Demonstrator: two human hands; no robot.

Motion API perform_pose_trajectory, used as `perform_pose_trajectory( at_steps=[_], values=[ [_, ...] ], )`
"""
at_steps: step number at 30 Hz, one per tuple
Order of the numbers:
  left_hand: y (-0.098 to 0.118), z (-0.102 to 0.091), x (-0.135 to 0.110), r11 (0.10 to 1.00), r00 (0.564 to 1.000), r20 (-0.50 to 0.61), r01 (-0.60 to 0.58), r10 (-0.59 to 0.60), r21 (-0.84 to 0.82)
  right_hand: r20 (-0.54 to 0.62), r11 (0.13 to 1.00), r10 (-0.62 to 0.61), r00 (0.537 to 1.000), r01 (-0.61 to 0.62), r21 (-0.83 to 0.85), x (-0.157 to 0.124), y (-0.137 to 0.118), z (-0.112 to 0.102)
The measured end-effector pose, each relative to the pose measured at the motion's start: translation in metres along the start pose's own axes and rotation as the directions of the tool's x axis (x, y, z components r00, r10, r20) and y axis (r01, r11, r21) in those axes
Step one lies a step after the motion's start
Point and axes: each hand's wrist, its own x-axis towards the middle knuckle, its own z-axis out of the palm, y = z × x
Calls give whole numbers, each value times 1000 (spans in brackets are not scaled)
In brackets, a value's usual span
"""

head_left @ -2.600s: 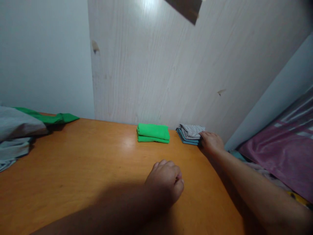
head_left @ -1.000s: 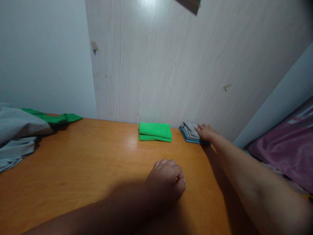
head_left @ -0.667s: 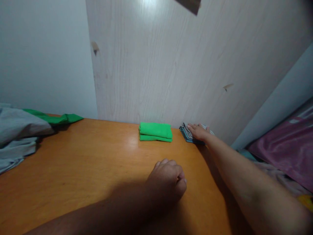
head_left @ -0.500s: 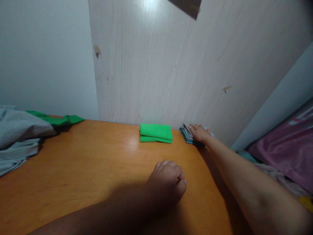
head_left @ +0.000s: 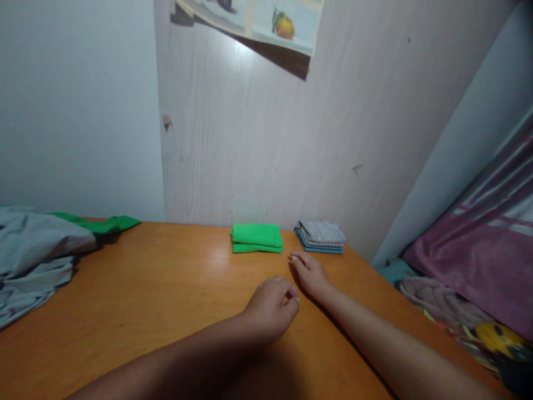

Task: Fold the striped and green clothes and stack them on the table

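My left hand [head_left: 272, 304] rests on the orange wooden table [head_left: 158, 294] with its fingers curled into a loose fist, nothing visible in it. My right hand [head_left: 310, 273] lies flat on the table just to its right, fingers stretched toward the back wall, holding nothing. A folded green cloth [head_left: 257, 238] sits at the table's far edge by the wall. Right of it is a small stack of folded cloths [head_left: 320, 235], grey striped on top and blue beneath, a short way beyond my right fingertips.
Crumpled grey fabric [head_left: 33, 261] with a green garment [head_left: 102, 224] behind it lies at the table's left end. A wood-grain panel [head_left: 258, 139] with a poster [head_left: 266, 22] stands behind the table. A bed with purple bedding [head_left: 478, 261] lies to the right.
My right hand has left the striped stack and drawn back toward me onto the bare table. The left fist has stayed put. The camera tilted up, showing the poster.
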Motion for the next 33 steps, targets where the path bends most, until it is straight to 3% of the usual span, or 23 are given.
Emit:
perform_pose_trajectory(
  at_steps=[2, 5, 9, 15, 20, 23, 29, 33],
  values=[
    [-2, 0, 1, 999, 999, -41, -14, 12, -52, -60, 977, 135, 989, -123, 173, -11, -5, -1],
    [-7, 2, 3, 990, 994, -107, -28, 13, -142, -97, 856, 339, 936, -264, 445, -32, -23, -4],
    [-17, 0, 7, 987, 986, -166, -57, 31, -153, -53, 740, 416, 908, -304, 600, -60, -51, -7],
    [-44, -37, 20, 973, 938, -310, -94, 158, 213, -10, 804, 324, 946, -269, 530, -63, -61, 0],
    [-67, -68, 30, 881, 890, -450, 152, 74, 447, -13, 866, 299, 954, -265, 425, -56, -58, 5],
    [-76, -72, 33, 812, 896, -443, 260, -1, 523, -17, 895, 293, 956, -268, 357, -56, -58, 8],
    [-93, -77, 48, 685, 921, -388, 298, -25, 664, -25, 919, 310, 950, -293, 265, -54, -57, 14],
    [-101, -83, 62, 667, 934, -315, 341, -165, 662, -27, 937, 314, 949, -306, 168, -51, -61, 15]
  ],
)
